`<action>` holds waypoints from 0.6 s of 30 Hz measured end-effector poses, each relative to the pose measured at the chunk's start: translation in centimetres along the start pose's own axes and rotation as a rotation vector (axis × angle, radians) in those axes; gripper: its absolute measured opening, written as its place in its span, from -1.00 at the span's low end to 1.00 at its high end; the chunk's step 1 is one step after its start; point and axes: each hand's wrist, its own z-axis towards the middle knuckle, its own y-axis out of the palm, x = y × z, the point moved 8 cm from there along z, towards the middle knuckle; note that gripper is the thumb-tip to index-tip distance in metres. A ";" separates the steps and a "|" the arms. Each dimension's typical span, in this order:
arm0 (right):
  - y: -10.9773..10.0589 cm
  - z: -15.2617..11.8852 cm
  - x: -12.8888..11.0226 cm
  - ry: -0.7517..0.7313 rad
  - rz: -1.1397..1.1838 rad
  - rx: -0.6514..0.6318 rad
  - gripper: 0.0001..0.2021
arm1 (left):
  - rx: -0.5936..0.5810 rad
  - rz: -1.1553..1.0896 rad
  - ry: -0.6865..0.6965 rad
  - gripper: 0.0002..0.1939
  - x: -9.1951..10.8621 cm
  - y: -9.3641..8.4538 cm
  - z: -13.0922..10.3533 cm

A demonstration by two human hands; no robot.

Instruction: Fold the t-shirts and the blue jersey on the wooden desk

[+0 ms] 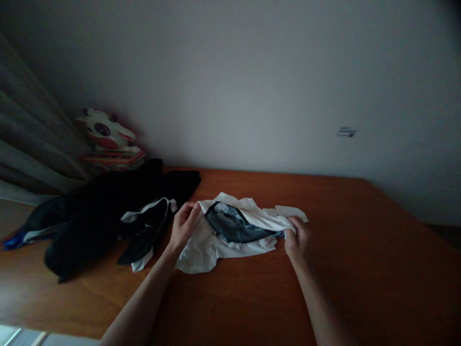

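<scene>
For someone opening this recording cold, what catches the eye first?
The white cloth with its dark grey patch, held between the left hand and right hand over the middle of the brown table, likely stands out first. Next comes the heap of black cloth to its left, then the red-and-white animal toy behind that heap, near the wall.

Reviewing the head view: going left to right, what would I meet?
Curtain → cow-shaped toy → black-and-white cloth → left hand → white cloth held between the hands → right hand → small printed label on the wall.
</scene>
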 end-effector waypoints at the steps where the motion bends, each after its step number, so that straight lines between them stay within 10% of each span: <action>1: 0.3 -0.1 -0.8 -0.098 -0.086 -0.043 -0.83 | -0.101 0.027 -0.030 -0.45 -0.3 0.7 0.1; 4: 1.4 -0.4 -2.0 -0.252 -0.215 -0.154 -0.62 | -0.344 0.127 -0.061 -0.32 -1.1 2.8 -0.4; 18: 4.3 -0.9 -0.7 -0.115 -0.176 -0.422 -0.59 | -0.698 0.269 0.070 -0.60 -0.4 5.2 -2.4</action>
